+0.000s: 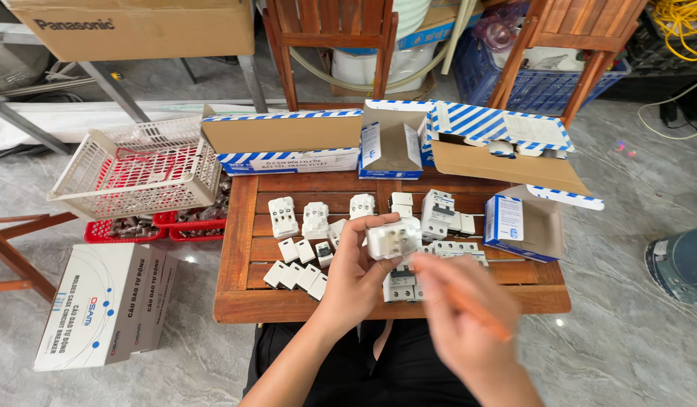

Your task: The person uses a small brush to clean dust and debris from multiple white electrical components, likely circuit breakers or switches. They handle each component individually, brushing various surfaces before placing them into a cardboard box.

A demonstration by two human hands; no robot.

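Note:
My left hand [353, 273] holds a white electrical socket part [393, 238] up over the front of a small wooden table [240, 234]. Its fingers wrap the part from the left and below. My right hand [463, 315] is blurred just to the right and below it, gripping a thin orange screwdriver [480, 316]. On the slats beneath lie several white sockets [283, 216], small white cover pieces [292, 274] and white circuit breakers [438, 213].
Open blue-and-white striped cardboard boxes [288, 139] line the table's far edge and right side [523, 226]. A white plastic basket [137, 167] sits over red trays [184, 224] at left. A white carton [99, 301] lies on the floor. Wooden chairs [333, 34] stand behind.

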